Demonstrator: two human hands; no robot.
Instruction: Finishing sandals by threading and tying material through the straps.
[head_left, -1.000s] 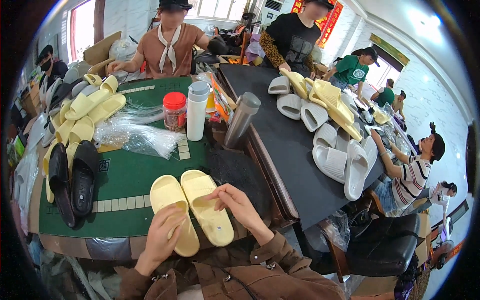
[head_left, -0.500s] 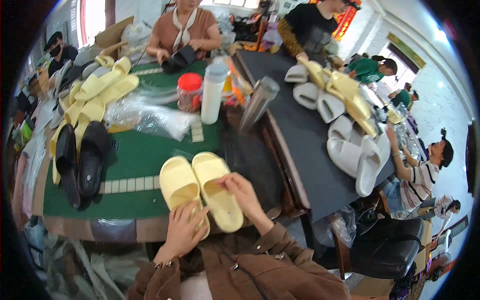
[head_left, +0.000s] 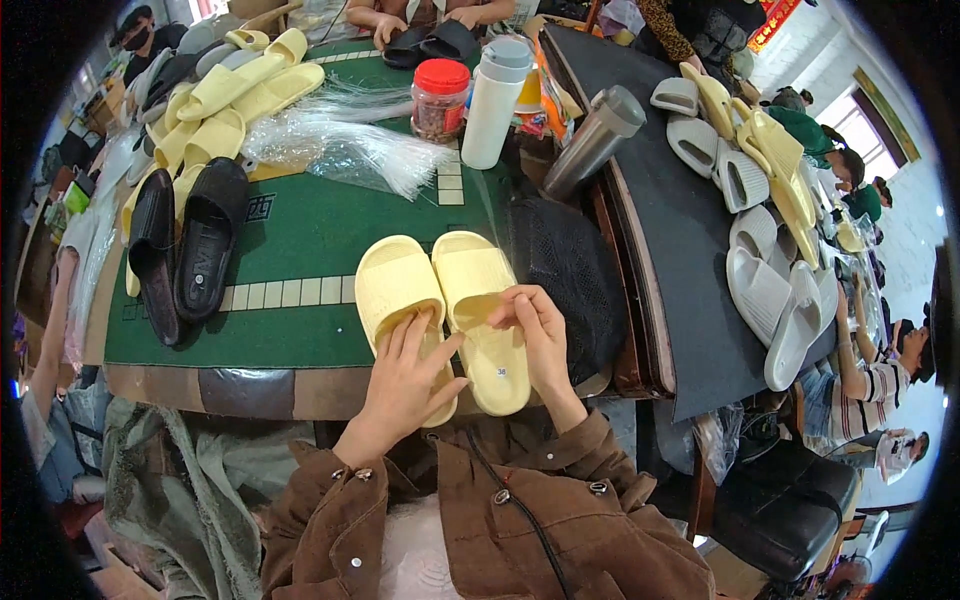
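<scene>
Two pale yellow slippers lie side by side at the table's near edge, toes pointing away from me. Over the left yellow slipper (head_left: 398, 275), my left hand (head_left: 405, 375) rests with fingers spread, its fingertips at the opening under the strap. My right hand (head_left: 537, 335) is at the right yellow slipper (head_left: 470, 270), by the strap's inner edge. Its thumb and fingers are curled together, and whatever is between them is hidden. A small white label (head_left: 501, 373) sits on that slipper's heel.
Black slippers (head_left: 210, 245) and a pile of yellow slippers (head_left: 235, 100) lie left. Beyond are plastic bags (head_left: 345, 150), a red-lidded jar (head_left: 440, 100), a white bottle (head_left: 497, 105) and a steel tumbler (head_left: 597, 140). More slippers (head_left: 775, 300) line the dark table at right. Other people work around.
My view has shifted, so the table sits higher and the slippers appear further right. Both hands stay at the yellow slippers, the right one still with its fingers curled near the strap.
</scene>
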